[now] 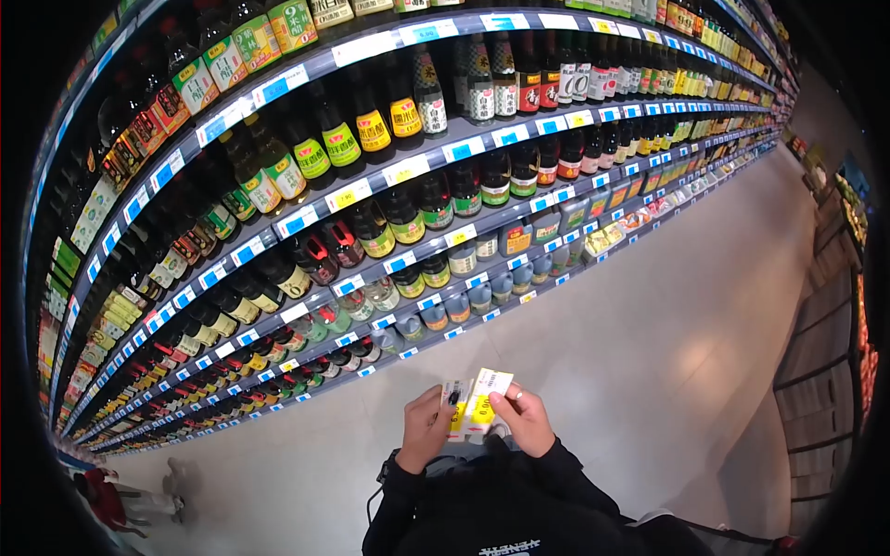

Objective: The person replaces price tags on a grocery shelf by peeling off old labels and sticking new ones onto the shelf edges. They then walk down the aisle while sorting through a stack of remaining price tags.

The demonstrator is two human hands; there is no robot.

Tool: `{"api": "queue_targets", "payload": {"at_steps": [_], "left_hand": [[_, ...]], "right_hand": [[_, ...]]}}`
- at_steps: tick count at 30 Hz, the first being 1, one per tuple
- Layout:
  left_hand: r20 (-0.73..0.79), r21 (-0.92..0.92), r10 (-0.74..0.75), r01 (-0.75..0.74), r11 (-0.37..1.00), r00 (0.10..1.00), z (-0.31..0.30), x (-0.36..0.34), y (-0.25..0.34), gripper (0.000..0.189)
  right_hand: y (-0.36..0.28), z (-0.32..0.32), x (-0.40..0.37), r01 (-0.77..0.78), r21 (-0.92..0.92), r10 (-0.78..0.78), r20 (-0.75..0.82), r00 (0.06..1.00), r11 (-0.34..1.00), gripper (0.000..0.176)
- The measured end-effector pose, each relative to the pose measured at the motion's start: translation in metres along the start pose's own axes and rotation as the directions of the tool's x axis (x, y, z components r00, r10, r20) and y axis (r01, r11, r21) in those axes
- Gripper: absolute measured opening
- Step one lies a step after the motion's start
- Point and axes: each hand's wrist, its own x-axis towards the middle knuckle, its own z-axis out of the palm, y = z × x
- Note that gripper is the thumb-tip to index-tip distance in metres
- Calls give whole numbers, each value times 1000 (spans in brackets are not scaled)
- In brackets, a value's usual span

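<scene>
**Paper tags in both hands, sauce aisle**

Head view: white-and-yellow tags (pixel 477 400) sit low before the chest, well apart from the shelves (pixel 556 20). The left hand (pixel 425 431) pinches one edge between thumb and fingers. The right hand (pixel 527 419) pinches the other edge, fingers curled narrow. Bottles (pixel 404 215) fill every tier and the rail labels (pixel 464 148) look in place. Judged early: tags in hand, none at a rail yet.

Bright, even light comes from above. The glossy pale grey floor (pixel 649 306) shows soft glare. Strong fisheye distortion bends the long blue-edged shelves (pixel 445 148); the corners are black. The white and yellow paper price tags (pixel 477 400) are sharp.
</scene>
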Motion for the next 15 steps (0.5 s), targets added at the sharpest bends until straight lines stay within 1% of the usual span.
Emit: {"api": "queue_targets", "payload": {"at_steps": [2, 3, 4, 6, 7, 8, 10, 11, 12, 14, 15], "left_hand": [[59, 5, 22, -23, 1000, 998, 0, 1, -1, 13], [64, 18, 18, -19, 1000, 998, -1, 0, -5, 14], [71, 18, 2, -3, 1000, 997, -1, -1, -5, 14], [96, 31, -1, -2, 1000, 995, 0, 1, -3, 13], [108, 7, -95, 94, 996, 990, 1, 2, 8, 11], [113, 4, -106, 106, 994, 988, 2, 2, 9, 11], [187, 51, -141, 134, 990, 972, 3, 1, 11, 11], [181, 12, -143, 143, 990, 973, 5, 3, 15, 11], [186, 8, -149, 151, 989, 971, 6, 3, 14, 11], [202, 53, -67, 57, 997, 977, 7, 3, 12, 12], [226, 83, -61, 43, 996, 972, 9, 5, 15, 11]], "right_hand": [[0, 2, 3, 73, -164, -66, 45, 997, 984, 20], [0, 2, 3, 109, -241, -95, 72, 993, 964, 19], [1, 2, 1, 93, -238, -80, 65, 995, 967, 19], [1, 0, 1, 16, -150, 1, 110, 994, 989, 17], [-6, 4, 0, -21, -118, 34, 106, 994, 993, 23], [-5, 5, 0, -33, -117, 45, 99, 994, 993, 23], [-5, 4, -1, 20, -96, -14, 65, 998, 995, 31], [-11, 1, -1, -23, -110, 35, 109, 993, 994, 37], [-13, -4, 1, -31, -110, 43, 103, 994, 993, 37], [-15, -14, 4, -41, -147, 64, 157, 986, 988, 40], [-14, -20, 5, -3, -117, 14, 94, 996, 993, 39]]}}
